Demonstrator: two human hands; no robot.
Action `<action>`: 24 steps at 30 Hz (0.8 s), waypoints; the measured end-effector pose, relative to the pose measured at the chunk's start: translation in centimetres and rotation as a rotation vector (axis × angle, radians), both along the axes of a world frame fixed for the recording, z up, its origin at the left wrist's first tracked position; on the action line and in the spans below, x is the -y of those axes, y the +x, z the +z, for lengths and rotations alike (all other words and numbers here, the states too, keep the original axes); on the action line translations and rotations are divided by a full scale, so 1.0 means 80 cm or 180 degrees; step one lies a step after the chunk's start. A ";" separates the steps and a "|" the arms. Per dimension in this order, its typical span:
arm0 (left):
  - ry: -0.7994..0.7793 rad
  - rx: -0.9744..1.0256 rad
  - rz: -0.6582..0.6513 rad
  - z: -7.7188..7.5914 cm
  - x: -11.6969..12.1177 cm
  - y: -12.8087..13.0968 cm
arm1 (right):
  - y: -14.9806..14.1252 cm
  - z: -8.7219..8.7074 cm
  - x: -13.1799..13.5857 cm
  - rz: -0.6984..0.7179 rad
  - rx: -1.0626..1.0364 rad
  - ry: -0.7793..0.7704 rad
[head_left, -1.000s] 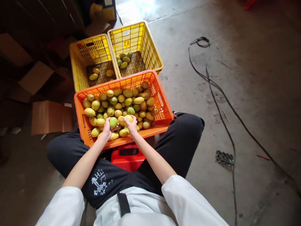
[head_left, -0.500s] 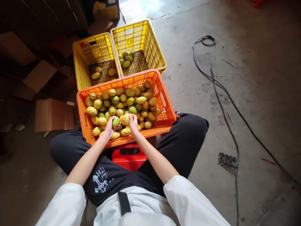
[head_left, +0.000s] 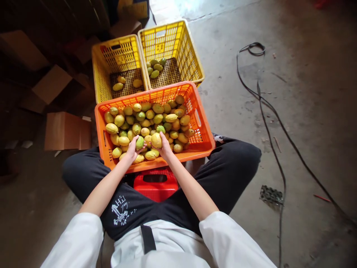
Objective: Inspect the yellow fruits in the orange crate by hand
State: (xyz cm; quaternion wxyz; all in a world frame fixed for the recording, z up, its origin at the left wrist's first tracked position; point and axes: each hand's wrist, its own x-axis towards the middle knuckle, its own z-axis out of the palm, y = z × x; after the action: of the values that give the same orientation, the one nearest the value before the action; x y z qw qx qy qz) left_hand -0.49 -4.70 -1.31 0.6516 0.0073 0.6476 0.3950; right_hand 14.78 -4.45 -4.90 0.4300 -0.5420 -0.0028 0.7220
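Note:
Over the near side of an orange crate (head_left: 156, 163), my left hand (head_left: 132, 149) is closed around a green lemon (head_left: 140, 143). My right hand (head_left: 165, 147) grips a yellow lemon (head_left: 156, 140) beside it, fingers wrapped round its right side. The two held fruits are close together but apart. Below and around my hands, a layer of yellow and greenish lemons (head_left: 158, 108) fills much of the crate. The undersides of both held lemons are partly hidden by my fingers and palms.
Behind the orange crate stand a left yellow crate (head_left: 96, 74) with a few yellow lemons and a right yellow crate (head_left: 200, 70) with several green ones. A red plastic stool (head_left: 156, 189) is between my legs. Cardboard boxes (head_left: 67, 131) lie left; a black cable (head_left: 275, 149) runs along the right floor.
My right hand has turned the yellow lemon, so a rounder end now faces up. My left hand keeps hold of the green lemon. The whole view has shifted slightly.

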 end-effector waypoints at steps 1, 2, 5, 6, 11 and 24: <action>-0.0009 -0.0006 -0.0002 0.000 0.000 0.000 | 0.002 0.003 0.001 0.0054 -0.0070 0.0021; -0.0017 -0.0014 -0.0006 0.000 0.001 0.001 | 0.003 0.006 0.003 0.0112 -0.0138 0.0050; -0.0009 -0.0051 -0.0052 0.001 0.002 0.002 | 0.011 0.013 0.006 0.0239 -0.0261 0.0115; 0.0019 -0.0063 -0.0093 0.001 0.003 0.002 | 0.014 0.014 0.007 0.0256 -0.0254 0.0122; 0.0166 -0.0083 -0.0376 0.005 0.004 0.006 | 0.028 0.017 0.008 0.0363 -0.0210 0.0013; 0.0143 -0.0076 -0.0552 -0.004 0.009 0.003 | 0.054 0.031 0.024 0.0618 -0.0332 0.0094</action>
State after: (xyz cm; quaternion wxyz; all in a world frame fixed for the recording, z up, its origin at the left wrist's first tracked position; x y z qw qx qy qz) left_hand -0.23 -5.46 -1.65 0.6752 0.0827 0.6432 0.3514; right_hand 19.10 -6.35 -2.45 0.3655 -0.4945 -0.0435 0.7874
